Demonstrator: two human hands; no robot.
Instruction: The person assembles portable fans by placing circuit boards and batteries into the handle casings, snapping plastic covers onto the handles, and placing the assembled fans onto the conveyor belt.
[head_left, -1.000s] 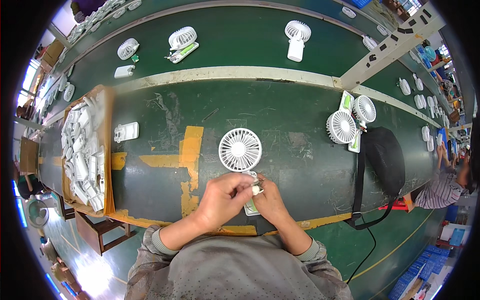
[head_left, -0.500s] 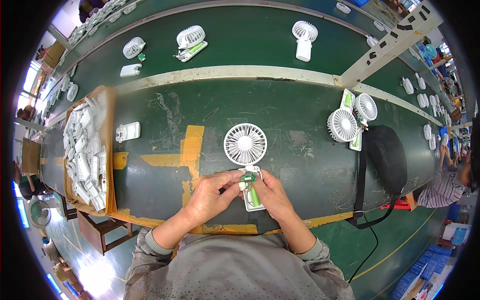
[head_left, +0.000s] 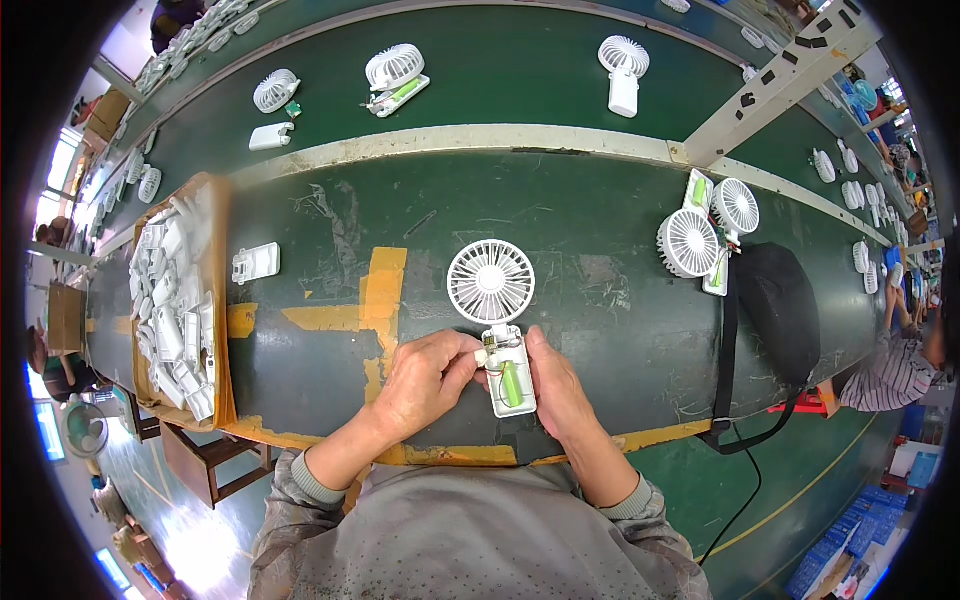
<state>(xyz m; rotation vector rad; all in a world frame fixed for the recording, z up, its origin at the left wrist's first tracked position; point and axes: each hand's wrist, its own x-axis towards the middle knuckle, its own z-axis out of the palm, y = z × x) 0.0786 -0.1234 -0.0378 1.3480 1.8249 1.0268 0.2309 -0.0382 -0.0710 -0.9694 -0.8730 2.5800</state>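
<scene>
A white handheld fan (head_left: 491,283) lies in front of me, its round grille pointing away. Its handle (head_left: 523,398) is uncovered, showing a green cylindrical battery (head_left: 512,384) and thin wires. At the handle's upper end a small circuit board (head_left: 491,343) shows only in part. My left hand (head_left: 430,378) pinches a small white piece (head_left: 481,357) at the handle's upper left edge. My right hand (head_left: 560,385) lies along the handle's right edge, fingers stretched out and touching its side; its lower fingers are hidden.
A carton (head_left: 222,300) of white plastic parts stands at left, beside one loose white shell (head_left: 257,263). At right are two opened fans (head_left: 690,243) and a black bag (head_left: 770,315) with a strap. More fans (head_left: 395,68) lie beyond the pale rail (head_left: 440,139).
The green circuit board, raised between my fingers before, now sits lower at the handle's upper end. My right hand has drawn back from over the handle to its right edge.
</scene>
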